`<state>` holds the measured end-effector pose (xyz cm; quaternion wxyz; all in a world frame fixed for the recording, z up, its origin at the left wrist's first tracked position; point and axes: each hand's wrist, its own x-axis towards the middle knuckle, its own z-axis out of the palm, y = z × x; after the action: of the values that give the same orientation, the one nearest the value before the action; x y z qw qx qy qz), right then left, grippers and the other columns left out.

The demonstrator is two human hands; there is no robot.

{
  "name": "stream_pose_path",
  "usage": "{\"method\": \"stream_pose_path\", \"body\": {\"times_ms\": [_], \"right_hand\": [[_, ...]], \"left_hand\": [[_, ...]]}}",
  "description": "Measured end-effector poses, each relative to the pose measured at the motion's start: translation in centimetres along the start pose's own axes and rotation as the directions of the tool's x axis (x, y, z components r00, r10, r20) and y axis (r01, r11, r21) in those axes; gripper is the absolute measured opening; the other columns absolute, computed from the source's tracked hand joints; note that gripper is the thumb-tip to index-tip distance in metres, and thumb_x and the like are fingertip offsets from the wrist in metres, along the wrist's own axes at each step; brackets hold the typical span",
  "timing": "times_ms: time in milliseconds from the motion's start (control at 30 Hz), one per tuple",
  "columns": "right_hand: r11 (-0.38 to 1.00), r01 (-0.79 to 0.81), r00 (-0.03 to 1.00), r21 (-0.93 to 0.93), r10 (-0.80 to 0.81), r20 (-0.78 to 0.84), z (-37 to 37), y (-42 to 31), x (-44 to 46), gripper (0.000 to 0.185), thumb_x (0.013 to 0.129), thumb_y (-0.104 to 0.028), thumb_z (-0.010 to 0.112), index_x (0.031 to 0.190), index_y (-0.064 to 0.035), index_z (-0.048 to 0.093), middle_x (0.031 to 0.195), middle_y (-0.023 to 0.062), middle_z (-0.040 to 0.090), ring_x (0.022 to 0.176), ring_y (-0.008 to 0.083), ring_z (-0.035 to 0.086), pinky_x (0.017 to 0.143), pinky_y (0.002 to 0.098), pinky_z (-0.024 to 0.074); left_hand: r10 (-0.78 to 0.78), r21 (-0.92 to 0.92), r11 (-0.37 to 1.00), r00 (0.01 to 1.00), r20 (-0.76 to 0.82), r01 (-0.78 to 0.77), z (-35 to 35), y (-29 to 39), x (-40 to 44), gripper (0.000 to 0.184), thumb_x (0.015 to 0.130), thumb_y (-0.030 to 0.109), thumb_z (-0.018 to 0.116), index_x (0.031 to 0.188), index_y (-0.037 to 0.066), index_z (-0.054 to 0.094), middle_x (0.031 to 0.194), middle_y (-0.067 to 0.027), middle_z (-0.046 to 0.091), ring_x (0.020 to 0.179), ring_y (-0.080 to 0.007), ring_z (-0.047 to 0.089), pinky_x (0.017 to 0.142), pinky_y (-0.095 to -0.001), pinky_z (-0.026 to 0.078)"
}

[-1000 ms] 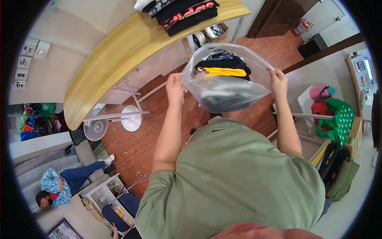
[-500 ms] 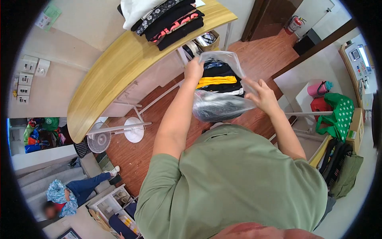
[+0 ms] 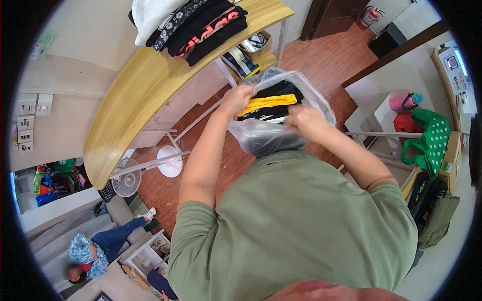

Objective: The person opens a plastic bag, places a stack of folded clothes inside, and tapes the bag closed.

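Brought the right hand (image 3: 307,124) from the right side of the plastic bag (image 3: 246,131) inward, over the opening

Held the bag's rim pinched with the left hand's (image 3: 236,101) fingers, seemingly without help from the other side now; curled the right fingers beside the yellow garment (image 3: 273,102), but could not tell if grasping anything, because of blur; had the folded clothes (image 3: 287,89) inside the bag, before the green shirt (image 3: 301,215)

Your right hand (image 3: 307,123): shifted inward from the bag's (image 3: 246,136) right edge to near the yellow garment (image 3: 270,102); earlier spread, now curled.
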<state>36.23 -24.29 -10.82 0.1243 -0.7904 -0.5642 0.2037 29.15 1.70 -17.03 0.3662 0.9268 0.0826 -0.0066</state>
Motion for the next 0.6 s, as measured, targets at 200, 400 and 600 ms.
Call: {"method": "stream_pose_path", "body": {"times_ms": [200,400,600], "right_hand": [[0.913,0.177,0.889,-0.369,-0.309,-0.339,0.6,4.5,7.5,0.015,0.074,-0.026,0.068,0.083,-0.0150,0.071,0.115,0.0089,0.057,0.114,0.0299,0.051,0.094,0.0434,0.0415],[0.971,0.238,0.968,0.034,-0.234,-0.086,3.9,7.7,8.2,0.014,0.084,-0.023,0.063,0.091,-0.0111,0.064,0.101,0.0139,0.065,0.086,0.0334,0.063,0.076,0.0439,0.0496],[0.919,0.067,0.962,0.389,-0.163,0.218,0.8,7.5,9.4,0.022,0.094,-0.027,0.057,0.091,-0.0061,0.062,0.084,0.0137,0.065,0.081,0.0322,0.061,0.074,0.0408,0.0467]], "left_hand": [[0.271,0.234,0.928,0.957,0.109,-0.289,1.7,-0.2,-1.1,0.010,0.081,0.010,0.055,0.086,0.010,0.063,0.088,-0.0087,0.064,0.082,-0.0327,0.063,0.069,-0.0441,0.050],[0.158,0.150,0.973,0.979,0.131,-0.177,-0.2,1.2,-3.4,0.020,0.086,0.028,0.060,0.088,0.008,0.062,0.099,-0.0102,0.060,0.092,-0.0321,0.061,0.074,-0.0427,0.050],[0.064,0.394,0.886,0.907,0.416,-0.243,-2.8,0.8,-4.2,0.069,0.078,0.049,0.069,0.125,0.003,0.051,0.118,-0.0181,0.054,0.104,-0.0365,0.055,0.088,-0.0435,0.045]]}}
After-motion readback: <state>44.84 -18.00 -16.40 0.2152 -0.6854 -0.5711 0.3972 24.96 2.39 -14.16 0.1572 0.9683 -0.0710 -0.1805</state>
